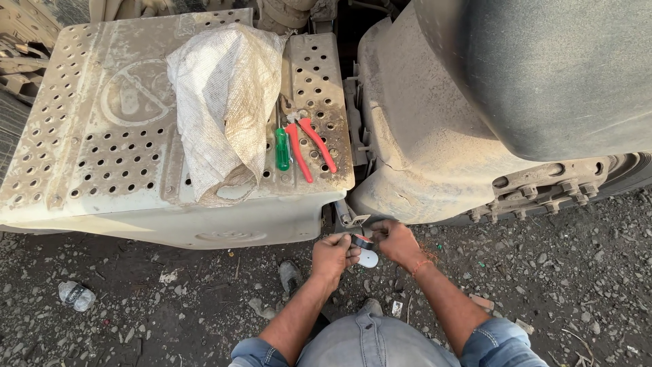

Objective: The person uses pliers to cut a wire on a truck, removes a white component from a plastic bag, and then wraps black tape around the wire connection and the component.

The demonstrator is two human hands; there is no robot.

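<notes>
My left hand and my right hand meet low down, just below the edge of a dusty perforated metal box on a truck. Between them they hold a small roll of black tape, the left hand pinching the roll and the right hand gripping its other side. A small white round piece shows just under the hands. On top of the box lie red-handled pliers and a green-handled screwdriver.
A crumpled white woven sack lies on the box beside the tools. A dusty mudguard and big tyre fill the right. The ground is dark gravel with a crushed plastic bottle at left.
</notes>
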